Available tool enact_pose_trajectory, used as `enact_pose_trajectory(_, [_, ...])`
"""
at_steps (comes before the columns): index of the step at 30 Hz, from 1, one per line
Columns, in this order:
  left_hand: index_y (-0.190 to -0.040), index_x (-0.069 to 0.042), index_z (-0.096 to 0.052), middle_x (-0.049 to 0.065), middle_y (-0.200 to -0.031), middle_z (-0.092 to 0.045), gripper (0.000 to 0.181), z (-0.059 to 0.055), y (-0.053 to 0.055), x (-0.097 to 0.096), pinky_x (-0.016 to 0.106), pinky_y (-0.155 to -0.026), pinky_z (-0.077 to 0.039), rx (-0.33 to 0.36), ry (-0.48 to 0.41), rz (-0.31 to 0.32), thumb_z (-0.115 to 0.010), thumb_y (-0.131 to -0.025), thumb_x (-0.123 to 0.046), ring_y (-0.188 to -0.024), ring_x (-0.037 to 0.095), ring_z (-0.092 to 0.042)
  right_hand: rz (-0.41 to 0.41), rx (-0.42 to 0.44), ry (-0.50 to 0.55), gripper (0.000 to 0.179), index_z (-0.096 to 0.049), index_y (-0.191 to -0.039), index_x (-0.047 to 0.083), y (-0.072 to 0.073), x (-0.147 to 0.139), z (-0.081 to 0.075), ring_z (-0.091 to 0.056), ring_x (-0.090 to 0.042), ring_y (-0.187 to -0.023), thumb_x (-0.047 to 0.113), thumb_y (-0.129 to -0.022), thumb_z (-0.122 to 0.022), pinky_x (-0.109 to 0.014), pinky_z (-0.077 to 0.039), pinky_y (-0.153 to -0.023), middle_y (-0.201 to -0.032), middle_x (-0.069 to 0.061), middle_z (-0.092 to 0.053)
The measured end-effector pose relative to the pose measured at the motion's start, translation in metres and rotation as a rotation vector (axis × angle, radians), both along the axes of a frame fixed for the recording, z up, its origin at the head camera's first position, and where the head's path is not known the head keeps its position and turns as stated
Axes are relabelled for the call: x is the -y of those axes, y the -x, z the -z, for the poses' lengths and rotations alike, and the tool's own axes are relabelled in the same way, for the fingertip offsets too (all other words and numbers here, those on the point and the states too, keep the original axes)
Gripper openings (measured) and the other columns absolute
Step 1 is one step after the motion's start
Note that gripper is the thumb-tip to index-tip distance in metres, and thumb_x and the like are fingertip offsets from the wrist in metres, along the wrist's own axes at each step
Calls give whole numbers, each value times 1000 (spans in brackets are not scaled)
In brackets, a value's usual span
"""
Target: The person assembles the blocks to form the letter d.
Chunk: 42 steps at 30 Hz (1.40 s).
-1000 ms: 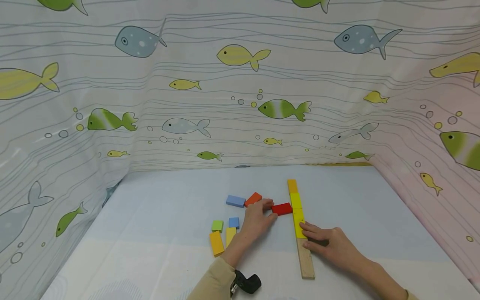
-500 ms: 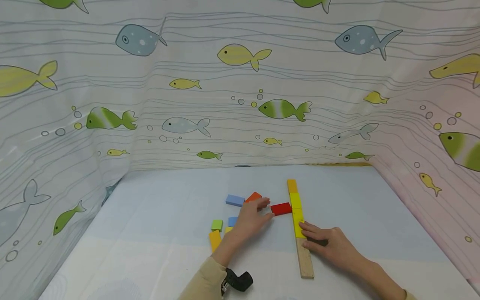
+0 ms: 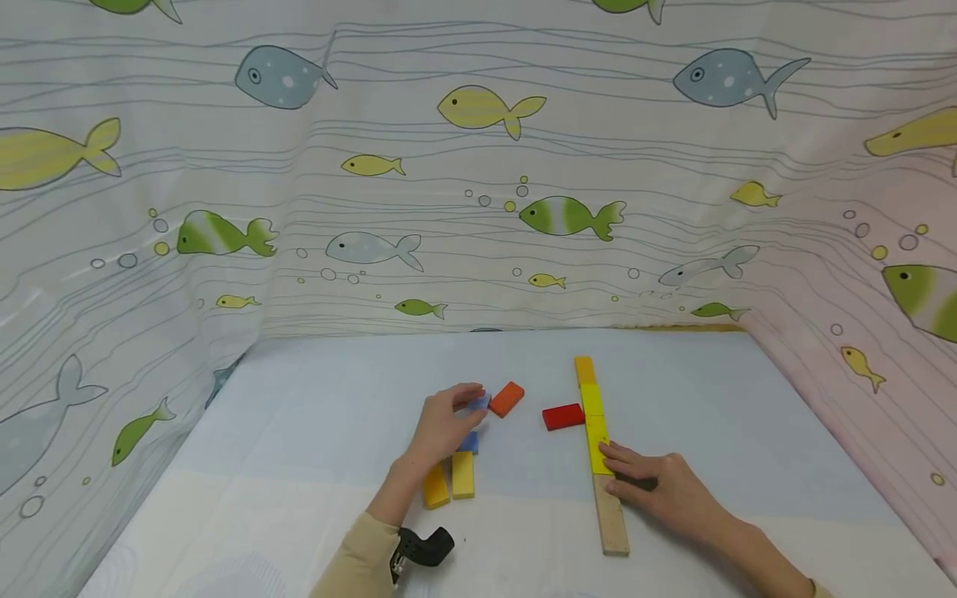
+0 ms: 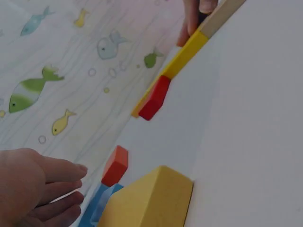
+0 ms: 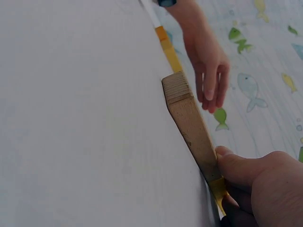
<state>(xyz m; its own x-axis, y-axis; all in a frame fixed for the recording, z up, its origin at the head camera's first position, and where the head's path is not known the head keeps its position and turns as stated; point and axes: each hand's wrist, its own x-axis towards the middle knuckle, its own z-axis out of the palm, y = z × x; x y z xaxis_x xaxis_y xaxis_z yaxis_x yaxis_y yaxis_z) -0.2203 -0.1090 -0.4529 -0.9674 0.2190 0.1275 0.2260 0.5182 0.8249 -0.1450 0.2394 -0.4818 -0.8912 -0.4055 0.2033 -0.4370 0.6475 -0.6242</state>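
Note:
My left hand (image 3: 437,428) hovers over the loose blocks at centre left, its fingers extended beside a blue block (image 3: 483,402) that it partly covers. In the left wrist view the fingers (image 4: 61,168) are apart from the blocks. My right hand (image 3: 669,490) lies along the right side of a straight row, fingertips touching a long yellow block (image 3: 597,444) and thumb against a plain wooden block (image 3: 611,519). Farther up the row are another yellow block (image 3: 591,399) and a yellow-orange one (image 3: 585,370). A red block (image 3: 563,417) meets the row from the left.
An orange-red block (image 3: 507,399) lies by the blue one. Nearer me are a small blue block (image 3: 469,443), a pale yellow block (image 3: 463,475) and an amber block (image 3: 436,488). A fish-print curtain (image 3: 478,249) stands around the table (image 3: 299,448).
My left hand has moved left, away from the red block, to the blue block, and now hides the green block. The right hand and the row stay put.

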Motion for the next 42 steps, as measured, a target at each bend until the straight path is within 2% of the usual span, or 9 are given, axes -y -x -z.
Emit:
enact_pose_trajectory(9, [-137,-8,-58,5,-134,-65,46,7,11,15,49,-115,-38,4,43,-55,-69,-93,-10,-132,29,-54,-2,0,0,52,-68,-128,13,-1,0,0,-59,-23,-124,45,-88,-73,-34,-55,-95,-133,2,-64])
enact_pose_trajectory(19, [-133,-4,-61,8,-128,-68,43,12,15,21,47,-111,-43,-30,55,-98,-70,-91,-4,-127,29,-58,5,-3,-5,53,-68,-128,13,-2,0,0,-59,-22,-124,46,-87,-73,-29,-54,-95,-134,3,-64])
enact_pose_trajectory(32, [-129,-5,-64,9,-127,-68,41,14,16,23,42,-109,-46,1,15,-152,-73,-89,-5,-123,27,-60,5,-18,-21,50,-69,-127,14,-2,0,0,-59,-22,-124,46,-88,-72,-33,-56,-94,-134,4,-63])
enact_pose_trajectory(42, [-125,-8,-67,6,-121,-71,37,16,17,26,43,-108,-47,-1,26,-149,-75,-89,-8,-119,25,-62,5,-14,-20,51,-69,-128,15,-2,0,0,-59,-21,-125,47,-88,-71,-33,-56,-94,-135,4,-63])
